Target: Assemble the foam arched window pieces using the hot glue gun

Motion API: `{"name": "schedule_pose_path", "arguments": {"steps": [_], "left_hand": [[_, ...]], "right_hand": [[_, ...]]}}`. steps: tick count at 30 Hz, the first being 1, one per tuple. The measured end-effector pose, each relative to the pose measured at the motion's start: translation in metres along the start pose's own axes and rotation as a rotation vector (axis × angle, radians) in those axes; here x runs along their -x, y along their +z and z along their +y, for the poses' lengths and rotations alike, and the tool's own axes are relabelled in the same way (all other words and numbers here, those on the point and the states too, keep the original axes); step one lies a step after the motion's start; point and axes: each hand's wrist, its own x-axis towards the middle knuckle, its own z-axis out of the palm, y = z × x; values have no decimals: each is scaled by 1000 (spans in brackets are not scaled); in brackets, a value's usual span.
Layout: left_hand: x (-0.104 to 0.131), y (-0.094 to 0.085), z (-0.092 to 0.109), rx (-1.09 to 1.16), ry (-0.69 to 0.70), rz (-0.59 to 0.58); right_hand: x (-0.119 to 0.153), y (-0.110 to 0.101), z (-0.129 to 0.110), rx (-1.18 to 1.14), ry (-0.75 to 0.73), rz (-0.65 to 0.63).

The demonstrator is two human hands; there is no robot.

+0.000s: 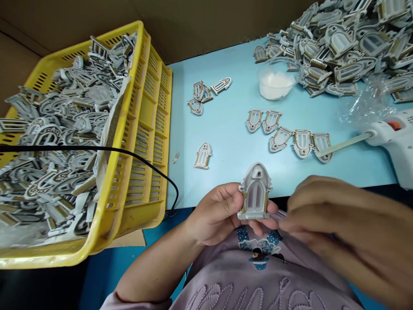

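Note:
A small white and gold arched window piece (255, 192) stands upright in my left hand (219, 211), its thumb on the left edge and its fingers behind and below. To the right of the piece is my right hand (316, 206), smeared by motion; whether its fingertips hold anything is hidden. Above the hands, several similar arched pieces (302, 143) lie in a slanting row on the pale blue table (226, 129). One more arched piece (202, 155) lies by itself left of that row.
A yellow crate (129, 172) heaped with pieces fills the left, a black cable (129, 153) crossing it. Further pieces are piled (342, 47) at the back right, beside a clear cup (276, 84) with white contents and crumpled plastic (371, 101). A white glue gun (396, 142) lies at right.

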Motion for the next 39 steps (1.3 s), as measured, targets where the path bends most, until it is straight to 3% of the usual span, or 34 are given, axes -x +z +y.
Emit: {"name": "schedule_pose_path", "arguments": {"steps": [2, 7, 11, 13, 17, 20, 23, 25, 27, 31, 34, 37, 39], "left_hand": [[0, 1, -1, -27, 2, 34], [0, 2, -2, -43, 7, 71], [1, 3, -2, -19, 19, 66], [1, 3, -3, -16, 22, 62], [-3, -4, -1, -69, 39, 75], [-11, -23, 11, -358, 125, 326], [-21, -43, 30, -1110, 129, 730], [-28, -50, 42, -1645, 85, 883], [-34, -50, 49, -1925, 66, 963], [-44, -38, 60, -2218, 0, 1062], [-61, -26, 70, -2317, 73, 1066], [-95, -19, 76, -2254, 188, 995], [-120, -18, 77, -2198, 192, 870]], "right_hand": [[-3, 9, -6, -47, -65, -49], [-6, 22, -3, 16, -188, 31], [-6, 21, 0, 91, -247, -87], [-8, 17, 0, 90, -245, -115], [-5, 3, 0, -23, -98, 36], [5, -4, 7, -9, 104, 146], [18, -1, 18, 3, 217, 205], [24, 3, 25, -25, 236, 191], [28, 7, 30, -42, 234, 169], [35, 5, 34, -46, 229, 151], [39, 2, 36, -69, 245, 155], [40, 3, 37, -94, 246, 174], [40, 4, 36, -110, 245, 170]]}}
